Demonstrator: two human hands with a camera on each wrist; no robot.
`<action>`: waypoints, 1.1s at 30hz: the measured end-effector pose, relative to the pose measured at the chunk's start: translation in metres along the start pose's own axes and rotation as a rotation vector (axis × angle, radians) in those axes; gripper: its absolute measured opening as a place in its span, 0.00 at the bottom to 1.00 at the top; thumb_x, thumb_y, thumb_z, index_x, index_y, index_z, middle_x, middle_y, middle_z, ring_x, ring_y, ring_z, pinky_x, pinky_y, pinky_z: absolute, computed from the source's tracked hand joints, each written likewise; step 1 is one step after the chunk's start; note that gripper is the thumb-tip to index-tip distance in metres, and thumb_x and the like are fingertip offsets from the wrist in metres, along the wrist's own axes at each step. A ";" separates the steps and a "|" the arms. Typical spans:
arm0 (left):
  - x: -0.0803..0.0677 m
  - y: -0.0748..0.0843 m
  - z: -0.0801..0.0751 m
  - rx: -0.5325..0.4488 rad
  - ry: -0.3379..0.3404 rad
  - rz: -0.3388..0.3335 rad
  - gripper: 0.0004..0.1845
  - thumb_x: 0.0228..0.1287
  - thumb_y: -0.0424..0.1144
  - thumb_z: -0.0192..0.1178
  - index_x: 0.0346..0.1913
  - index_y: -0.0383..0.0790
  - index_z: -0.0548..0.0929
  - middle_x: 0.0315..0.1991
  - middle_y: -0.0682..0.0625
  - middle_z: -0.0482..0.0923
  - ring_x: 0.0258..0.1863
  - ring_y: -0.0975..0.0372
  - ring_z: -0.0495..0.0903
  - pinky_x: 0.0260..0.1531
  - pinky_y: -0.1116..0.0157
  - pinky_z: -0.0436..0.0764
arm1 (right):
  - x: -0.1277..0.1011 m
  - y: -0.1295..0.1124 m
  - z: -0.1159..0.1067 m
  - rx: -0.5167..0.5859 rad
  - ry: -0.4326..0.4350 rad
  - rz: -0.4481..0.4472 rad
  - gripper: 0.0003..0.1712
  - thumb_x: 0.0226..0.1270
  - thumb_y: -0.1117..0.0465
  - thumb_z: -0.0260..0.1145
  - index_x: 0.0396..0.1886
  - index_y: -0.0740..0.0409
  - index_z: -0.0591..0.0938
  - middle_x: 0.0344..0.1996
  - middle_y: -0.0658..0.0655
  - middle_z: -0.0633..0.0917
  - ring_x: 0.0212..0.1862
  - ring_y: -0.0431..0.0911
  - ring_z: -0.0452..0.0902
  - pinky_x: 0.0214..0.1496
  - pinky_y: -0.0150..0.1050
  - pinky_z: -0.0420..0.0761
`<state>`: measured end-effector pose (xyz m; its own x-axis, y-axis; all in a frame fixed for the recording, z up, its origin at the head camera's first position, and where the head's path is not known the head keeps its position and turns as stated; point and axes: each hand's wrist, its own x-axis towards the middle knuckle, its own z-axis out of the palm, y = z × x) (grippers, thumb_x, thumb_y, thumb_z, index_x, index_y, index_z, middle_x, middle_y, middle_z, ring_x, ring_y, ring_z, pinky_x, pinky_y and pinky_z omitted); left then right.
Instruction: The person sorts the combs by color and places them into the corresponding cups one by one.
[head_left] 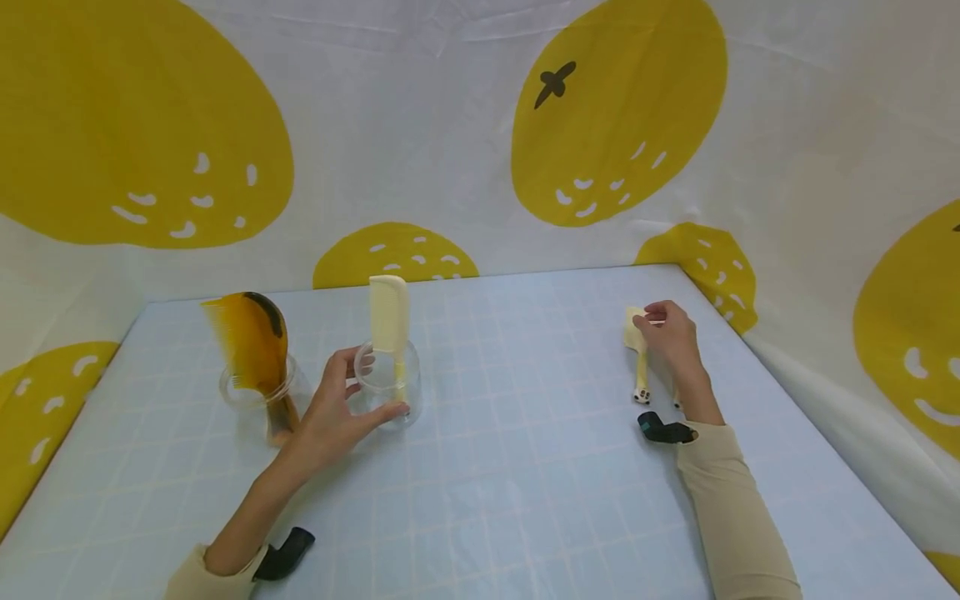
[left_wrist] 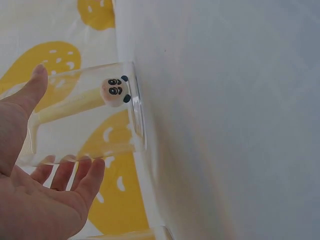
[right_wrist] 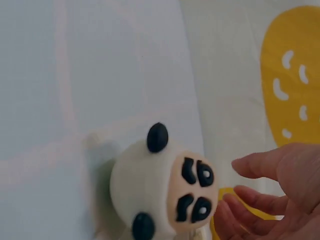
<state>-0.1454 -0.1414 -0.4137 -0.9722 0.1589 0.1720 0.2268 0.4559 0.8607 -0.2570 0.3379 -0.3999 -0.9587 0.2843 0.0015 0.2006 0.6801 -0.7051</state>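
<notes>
My left hand (head_left: pixel 369 388) holds a clear cup (head_left: pixel 390 390) on the blue grid table (head_left: pixel 525 467), thumb in front and fingers behind. A cream comb (head_left: pixel 389 315) stands upright in that cup. In the left wrist view its panda-face handle end (left_wrist: pixel 116 91) rests inside the cup (left_wrist: pixel 100 125), between my thumb and fingers (left_wrist: pixel 75 172). At the right, my right hand (head_left: pixel 651 322) pinches the toothed end of a second cream comb (head_left: pixel 640 354) that lies on the table. Its panda end (right_wrist: pixel 170 187) fills the right wrist view, with my fingers (right_wrist: pixel 260 167) beside it.
A second clear cup (head_left: pixel 251 400) with an amber comb (head_left: pixel 247 337) in it stands just left of my left hand. A white cloth with yellow fruit prints (head_left: pixel 615 117) walls the table at the back and sides. Black wrist mounts (head_left: pixel 663 430) sit on both forearms.
</notes>
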 end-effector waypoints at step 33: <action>0.000 0.002 -0.001 -0.017 -0.006 0.002 0.47 0.58 0.39 0.78 0.71 0.34 0.56 0.68 0.38 0.62 0.68 0.45 0.66 0.70 0.38 0.65 | 0.001 -0.003 -0.004 -0.061 -0.092 -0.030 0.33 0.77 0.56 0.64 0.70 0.74 0.68 0.60 0.74 0.76 0.53 0.61 0.78 0.53 0.46 0.85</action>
<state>-0.1447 -0.1409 -0.4118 -0.9712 0.1657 0.1710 0.2281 0.4402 0.8684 -0.2579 0.3393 -0.3949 -0.9783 0.2020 -0.0453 0.1809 0.7282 -0.6611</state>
